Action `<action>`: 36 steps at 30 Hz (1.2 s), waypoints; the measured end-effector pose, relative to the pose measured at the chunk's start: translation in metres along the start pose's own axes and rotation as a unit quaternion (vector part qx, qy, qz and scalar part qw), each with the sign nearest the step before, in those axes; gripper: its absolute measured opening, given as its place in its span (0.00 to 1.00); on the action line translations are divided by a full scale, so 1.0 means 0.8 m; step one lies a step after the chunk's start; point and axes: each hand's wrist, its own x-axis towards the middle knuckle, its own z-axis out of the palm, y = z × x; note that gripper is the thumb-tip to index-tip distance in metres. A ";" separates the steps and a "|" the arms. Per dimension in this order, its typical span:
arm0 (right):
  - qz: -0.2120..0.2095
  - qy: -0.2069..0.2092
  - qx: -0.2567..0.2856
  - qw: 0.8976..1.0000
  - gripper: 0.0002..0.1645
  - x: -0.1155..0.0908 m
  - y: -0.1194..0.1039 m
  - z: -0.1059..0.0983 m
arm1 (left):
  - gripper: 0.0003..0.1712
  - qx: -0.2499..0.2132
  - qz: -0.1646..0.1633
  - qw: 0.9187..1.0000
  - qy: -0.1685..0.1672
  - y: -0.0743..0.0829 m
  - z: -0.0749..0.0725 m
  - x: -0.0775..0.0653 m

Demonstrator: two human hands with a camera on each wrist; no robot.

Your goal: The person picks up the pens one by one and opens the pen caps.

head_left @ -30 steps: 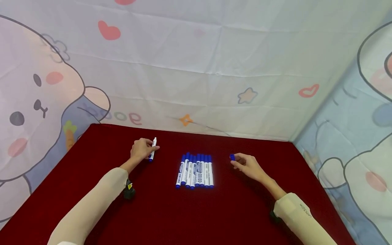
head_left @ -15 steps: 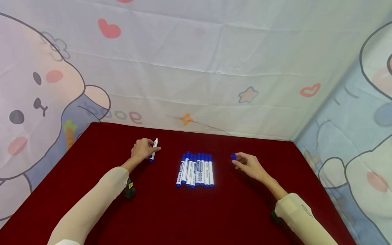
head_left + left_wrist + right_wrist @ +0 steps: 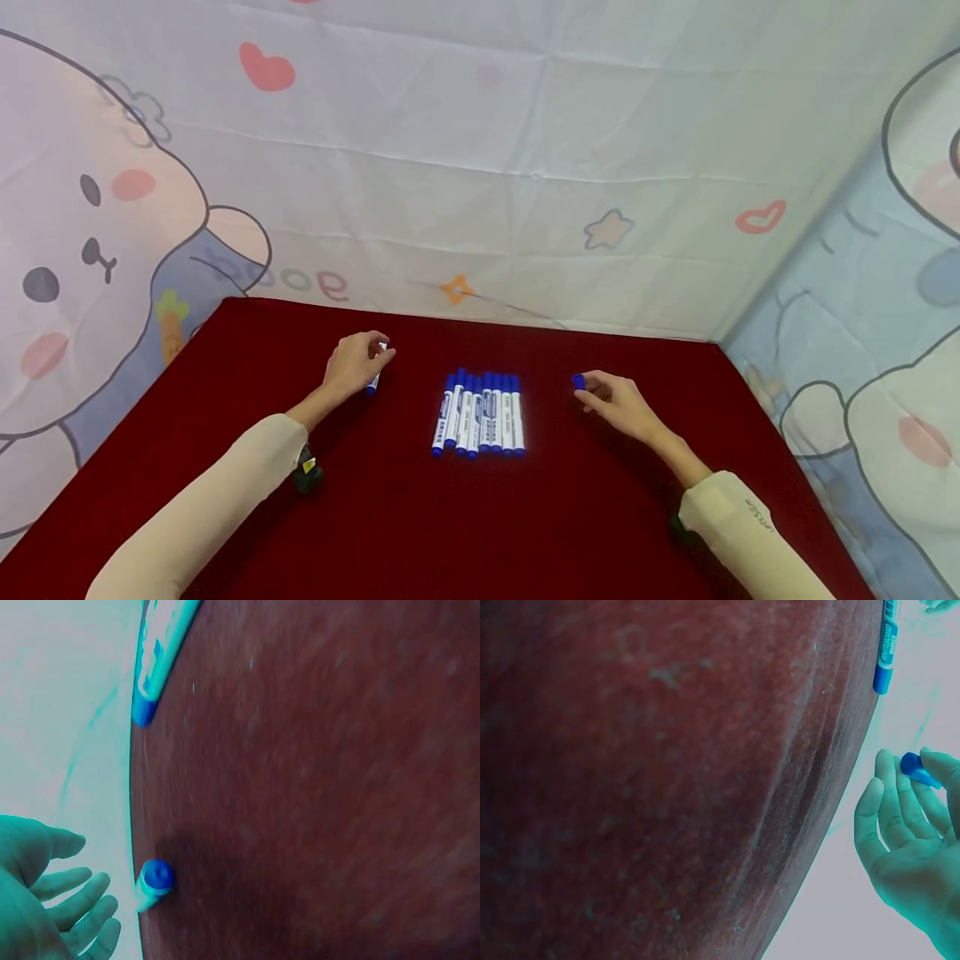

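My left hand [image 3: 352,365] is above an uncapped white marker [image 3: 373,383] that lies on the cloth at the left. In the left wrist view its fingers are loosely spread and apart from the marker [image 3: 156,879], whose blue end faces the camera. Over in the head view's right half, my right hand [image 3: 618,408] pinches a small blue marker cap [image 3: 578,382] between thumb and fingers. The right wrist view also has this cap [image 3: 919,770] at the fingertips. Between the hands, several capped blue-and-white markers [image 3: 480,419] lie side by side in a row.
A dark red cloth [image 3: 465,525] covers the table. Behind it hangs a pale curtain [image 3: 450,167] printed with cartoon figures, which also closes off the right side.
My left hand has let go of the uncapped marker, its fingers opening slightly above it. My right hand has drifted a little to the right, still holding the cap.
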 end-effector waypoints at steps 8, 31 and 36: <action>0.001 0.006 -0.007 1.000 0.18 -0.004 0.002 -0.002 | 0.18 -0.056 0.083 0.995 -0.028 0.025 0.002 -0.031; 0.075 0.066 0.006 0.995 0.24 0.011 0.005 -0.002 | 0.28 -0.244 -0.008 0.934 -0.260 0.047 -0.003 -0.069; 0.127 0.098 0.040 0.986 0.29 0.023 0.007 -0.003 | 0.28 -0.245 -0.008 0.931 -0.272 0.048 0.001 -0.072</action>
